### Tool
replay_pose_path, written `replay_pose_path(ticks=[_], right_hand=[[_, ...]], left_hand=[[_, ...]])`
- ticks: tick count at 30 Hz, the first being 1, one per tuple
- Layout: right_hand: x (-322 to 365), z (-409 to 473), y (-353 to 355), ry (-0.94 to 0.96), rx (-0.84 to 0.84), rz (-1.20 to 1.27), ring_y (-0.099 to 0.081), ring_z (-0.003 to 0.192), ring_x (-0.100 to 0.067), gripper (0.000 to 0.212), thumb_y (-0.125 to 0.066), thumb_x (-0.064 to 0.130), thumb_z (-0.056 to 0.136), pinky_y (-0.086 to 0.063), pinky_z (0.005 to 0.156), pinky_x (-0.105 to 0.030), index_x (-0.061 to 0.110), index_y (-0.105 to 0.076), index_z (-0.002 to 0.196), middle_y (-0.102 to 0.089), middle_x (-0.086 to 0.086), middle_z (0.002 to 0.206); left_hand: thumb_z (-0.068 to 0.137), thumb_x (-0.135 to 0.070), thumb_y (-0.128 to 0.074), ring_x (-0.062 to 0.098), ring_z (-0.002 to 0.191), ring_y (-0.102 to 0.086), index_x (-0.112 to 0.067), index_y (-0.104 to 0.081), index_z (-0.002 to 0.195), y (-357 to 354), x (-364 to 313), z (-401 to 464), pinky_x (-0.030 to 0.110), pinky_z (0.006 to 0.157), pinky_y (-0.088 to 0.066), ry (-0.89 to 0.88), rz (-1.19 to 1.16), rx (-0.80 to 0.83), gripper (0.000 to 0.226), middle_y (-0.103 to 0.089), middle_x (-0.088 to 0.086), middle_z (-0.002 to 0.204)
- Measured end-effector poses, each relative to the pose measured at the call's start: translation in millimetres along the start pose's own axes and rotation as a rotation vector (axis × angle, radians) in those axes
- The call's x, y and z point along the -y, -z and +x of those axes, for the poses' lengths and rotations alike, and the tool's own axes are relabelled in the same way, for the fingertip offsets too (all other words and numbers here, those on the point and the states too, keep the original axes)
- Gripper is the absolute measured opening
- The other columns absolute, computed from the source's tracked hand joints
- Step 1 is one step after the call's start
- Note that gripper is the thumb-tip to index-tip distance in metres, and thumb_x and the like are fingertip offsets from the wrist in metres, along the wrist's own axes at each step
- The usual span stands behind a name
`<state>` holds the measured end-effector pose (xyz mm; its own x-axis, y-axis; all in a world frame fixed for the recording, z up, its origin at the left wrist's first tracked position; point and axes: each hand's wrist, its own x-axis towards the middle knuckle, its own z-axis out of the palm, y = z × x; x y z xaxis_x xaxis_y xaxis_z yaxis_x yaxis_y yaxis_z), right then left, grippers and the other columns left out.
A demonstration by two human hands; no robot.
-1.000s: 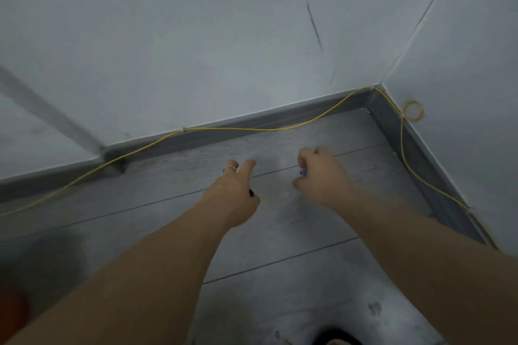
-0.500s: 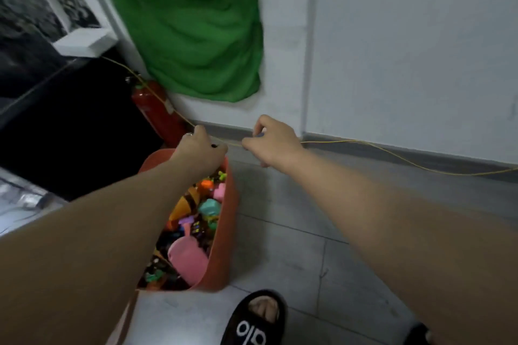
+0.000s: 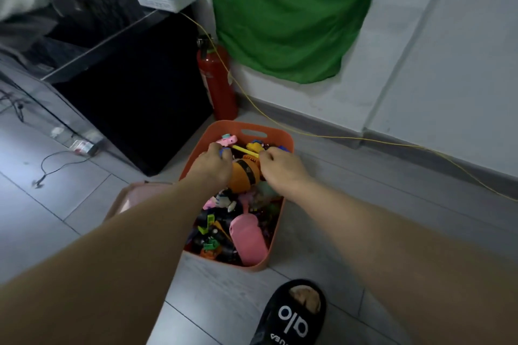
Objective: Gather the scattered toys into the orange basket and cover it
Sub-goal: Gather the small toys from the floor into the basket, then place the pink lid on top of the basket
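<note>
Two hands: both reach over the far half of the basket, fingers curled; left hand (image 3: 212,166) pinches a small blue piece, right hand (image 3: 283,166) grips something I cannot make out.
Slipper: black slipper (image 3: 291,314) nearest, cut off below.
Basket: orange basket (image 3: 280,134) on the floor, piled with toys, pink scoop (image 3: 248,238) near, orange-and-black plush (image 3: 244,176) under the hands.
Pink lid: pink lid (image 3: 129,196) left of the basket, mostly hidden by the left arm.
Behind: red fire extinguisher (image 3: 217,81).

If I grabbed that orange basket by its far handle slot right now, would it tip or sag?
The orange basket would probably tilt toward the near end, since toys fill it unevenly. Its thin wall looks slightly flexible, so it may bow. It would likely slide easily on the smooth floor.
</note>
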<state>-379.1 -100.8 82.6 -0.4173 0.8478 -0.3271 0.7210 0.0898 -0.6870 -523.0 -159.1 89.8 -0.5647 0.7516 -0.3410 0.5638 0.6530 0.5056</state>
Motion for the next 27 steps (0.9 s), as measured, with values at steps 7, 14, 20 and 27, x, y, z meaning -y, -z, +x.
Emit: replay_pose_path(ticks=[7, 14, 20, 27], right_hand=[[-39.4, -5.3, -8.4, -0.238, 0.066, 0.028, -0.058, 0.107, -0.029, 0.045, -0.043, 0.039, 0.092, -0.045, 0.084, -0.033, 0.017, -0.052, 0.130, -0.061, -0.011, 0.124], [-44.3, -13.5, -40.1, -0.409, 0.130, 0.137, -0.063, 0.102, -0.033, 0.058, -0.055, 0.022, 0.089, -0.061, 0.068, -0.042, 0.022, -0.037, 0.144, -0.059, -0.011, 0.125], [-59.4, -11.8, -47.1, -0.326, 0.046, 0.073, -0.066, 0.097, -0.031, 0.065, -0.061, 0.023, 0.090, -0.061, 0.075, -0.046, 0.024, -0.028, 0.145, -0.061, -0.009, 0.121], [-44.4, -20.7, -31.1, -0.074, -0.136, -0.244, -0.053, 0.116, -0.030, 0.060, -0.066, 0.021, 0.087, -0.049, 0.083, -0.037, 0.017, -0.036, 0.139, -0.047, -0.011, 0.128]], left_hand=[[0.096, -0.052, -0.032, 0.041, 0.140, -0.022, -0.025, -0.025, 0.148, -6.6, 35.6, -1.9, 0.057, 0.113, -0.021, 0.296, 0.181, -0.062, 0.060, -0.024, 0.019, 0.154], [0.095, -0.057, -0.041, 0.047, 0.133, -0.034, -0.005, -0.018, 0.151, -22.8, 70.6, 3.9, 0.052, 0.109, -0.032, 0.541, -0.001, -0.017, 0.080, -0.028, 0.029, 0.149], [0.093, -0.052, -0.048, 0.045, 0.127, -0.040, -0.005, -0.029, 0.145, -21.9, 64.6, 8.6, 0.049, 0.103, -0.037, 0.550, 0.029, -0.026, 0.073, -0.033, 0.026, 0.142], [0.092, -0.050, -0.042, 0.043, 0.128, -0.036, -0.013, -0.032, 0.140, -22.4, 69.2, 7.1, 0.054, 0.107, -0.033, 0.589, 0.001, -0.104, 0.062, -0.035, 0.023, 0.139]])
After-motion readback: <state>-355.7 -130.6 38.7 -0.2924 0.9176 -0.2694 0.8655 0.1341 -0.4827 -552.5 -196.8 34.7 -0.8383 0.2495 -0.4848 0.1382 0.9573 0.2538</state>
